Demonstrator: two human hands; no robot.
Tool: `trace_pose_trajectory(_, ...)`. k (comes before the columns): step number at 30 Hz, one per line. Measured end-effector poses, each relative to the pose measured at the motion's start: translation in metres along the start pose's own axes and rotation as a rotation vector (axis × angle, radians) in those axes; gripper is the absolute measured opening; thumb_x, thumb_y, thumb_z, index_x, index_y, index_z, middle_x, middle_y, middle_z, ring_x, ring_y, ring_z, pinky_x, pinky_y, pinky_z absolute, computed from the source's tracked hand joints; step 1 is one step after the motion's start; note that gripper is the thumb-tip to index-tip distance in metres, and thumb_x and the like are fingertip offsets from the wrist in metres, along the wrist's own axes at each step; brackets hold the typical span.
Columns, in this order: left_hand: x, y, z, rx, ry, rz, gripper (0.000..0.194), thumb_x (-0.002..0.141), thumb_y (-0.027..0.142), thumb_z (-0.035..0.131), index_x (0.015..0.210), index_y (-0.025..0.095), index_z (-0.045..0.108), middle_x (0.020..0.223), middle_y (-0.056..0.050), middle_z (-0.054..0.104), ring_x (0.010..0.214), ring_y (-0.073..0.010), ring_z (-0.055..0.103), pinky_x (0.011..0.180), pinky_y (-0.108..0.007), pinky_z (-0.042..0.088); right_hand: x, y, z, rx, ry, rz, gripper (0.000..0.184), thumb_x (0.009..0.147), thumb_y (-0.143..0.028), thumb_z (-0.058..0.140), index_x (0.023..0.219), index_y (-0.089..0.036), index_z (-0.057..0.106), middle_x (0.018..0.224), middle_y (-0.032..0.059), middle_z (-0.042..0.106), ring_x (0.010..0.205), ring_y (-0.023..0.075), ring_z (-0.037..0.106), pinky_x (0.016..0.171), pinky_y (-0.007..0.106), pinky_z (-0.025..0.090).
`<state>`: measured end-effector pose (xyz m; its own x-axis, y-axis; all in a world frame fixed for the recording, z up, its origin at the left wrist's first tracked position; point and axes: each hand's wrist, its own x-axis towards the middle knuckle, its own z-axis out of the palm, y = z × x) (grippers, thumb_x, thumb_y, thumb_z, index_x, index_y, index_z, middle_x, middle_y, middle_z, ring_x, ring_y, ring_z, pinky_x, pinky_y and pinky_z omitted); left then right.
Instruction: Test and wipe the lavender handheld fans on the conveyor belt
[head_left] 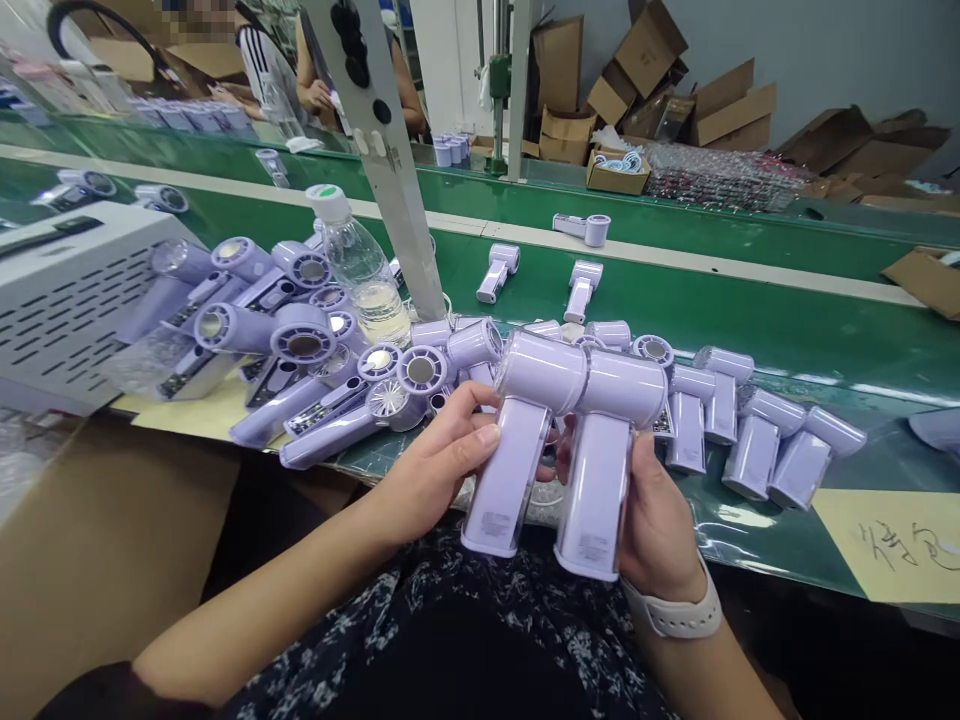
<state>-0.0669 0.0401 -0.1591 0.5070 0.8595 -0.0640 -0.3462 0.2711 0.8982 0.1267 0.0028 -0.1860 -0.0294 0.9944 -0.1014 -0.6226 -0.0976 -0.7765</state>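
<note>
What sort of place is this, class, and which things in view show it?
Probably a factory assembly line: many matching purple handheld devices lie along a long green work surface, with cardboard boxes heaped by the wall behind.

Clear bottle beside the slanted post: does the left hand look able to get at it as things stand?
Probably not directly: the left hand grips a lilac device, and piled devices lie between that hand and the clear bottle.
</note>
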Motion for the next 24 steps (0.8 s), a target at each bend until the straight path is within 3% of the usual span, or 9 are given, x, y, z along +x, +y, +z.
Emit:
trace_pose_trajectory(3, -0.003, 0.003, 0.002, -0.02, -0.036, 0.012, 0.033, 0.092, 0.04, 0.068, 0.113, 0.023, 0.049, 0.108, -0.008, 0.077, 0.087, -0.0278, 0.078, 0.077, -0.041, 0.064, -0.002, -0.001, 0.0, -0.003, -0.019, 0.02, 0.042, 0.085, -0.061, 0.074, 0.105, -0.024, 0.078, 0.103, 0.0086, 0.079, 0.084, 0.0274, 0.075, 0.075, 0.044, 0.066)
trace_pose_trajectory(7, -0.001, 0.004, 0.002, -0.087, -0.026, -0.014, 0.037, 0.089, 0.035, 0.073, 0.118, 0.024, 0.052, 0.106, -0.007, 0.076, 0.09, -0.0269, 0.077, 0.08, -0.04, 0.063, -0.001, -0.001, -0.003, -0.033, 0.003, -0.027, 0.032, 0.088, -0.053, 0.074, 0.099, -0.023, 0.076, 0.1, 0.0089, 0.078, 0.085, 0.028, 0.073, 0.075, 0.045, 0.065)
trace_pose_trajectory(11, 0.008, 0.0, -0.001, -0.166, -0.081, -0.139, 0.052, 0.072, 0.029, 0.09, 0.114, 0.018, 0.063, 0.092, -0.005, 0.071, 0.082, -0.0184, 0.073, 0.078, -0.028, 0.06, 0.002, -0.005, 0.002, 0.066, 0.013, 0.042, 0.028, 0.091, -0.049, 0.065, 0.094, -0.023, 0.076, 0.091, 0.0068, 0.074, 0.082, 0.0236, 0.069, 0.077, 0.039, 0.063)
trace_pose_trajectory(14, 0.015, -0.003, 0.0, -0.202, -0.094, -0.211, 0.052, 0.064, 0.029, 0.095, 0.105, 0.014, 0.068, 0.083, -0.002, 0.067, 0.073, -0.0111, 0.066, 0.074, -0.021, 0.056, 0.003, -0.008, 0.007, 0.12, -0.052, 0.107, 0.028, 0.09, -0.045, 0.061, 0.083, -0.02, 0.074, 0.081, 0.005, 0.068, 0.073, 0.0182, 0.062, 0.071, 0.031, 0.059)
trace_pose_trajectory(19, 0.017, 0.0, 0.001, -0.179, -0.047, -0.172, 0.042, 0.077, 0.047, 0.081, 0.097, 0.013, 0.068, 0.09, -0.008, 0.072, 0.078, -0.0193, 0.07, 0.073, -0.029, 0.06, 0.001, -0.012, 0.011, 0.074, -0.103, 0.081, 0.037, 0.092, -0.051, 0.056, 0.082, -0.018, 0.07, 0.081, 0.0063, 0.065, 0.064, 0.0167, 0.057, 0.06, 0.03, 0.053)
trace_pose_trajectory(24, 0.01, 0.007, -0.004, -0.142, -0.104, -0.092, 0.033, 0.086, 0.033, 0.071, 0.113, 0.018, 0.062, 0.103, -0.01, 0.078, 0.09, -0.027, 0.077, 0.079, -0.035, 0.061, 0.001, -0.014, 0.009, 0.117, -0.06, -0.004, 0.02, 0.088, -0.041, 0.063, 0.091, -0.022, 0.069, 0.083, 0.0057, 0.067, 0.072, 0.0206, 0.062, 0.054, 0.029, 0.051)
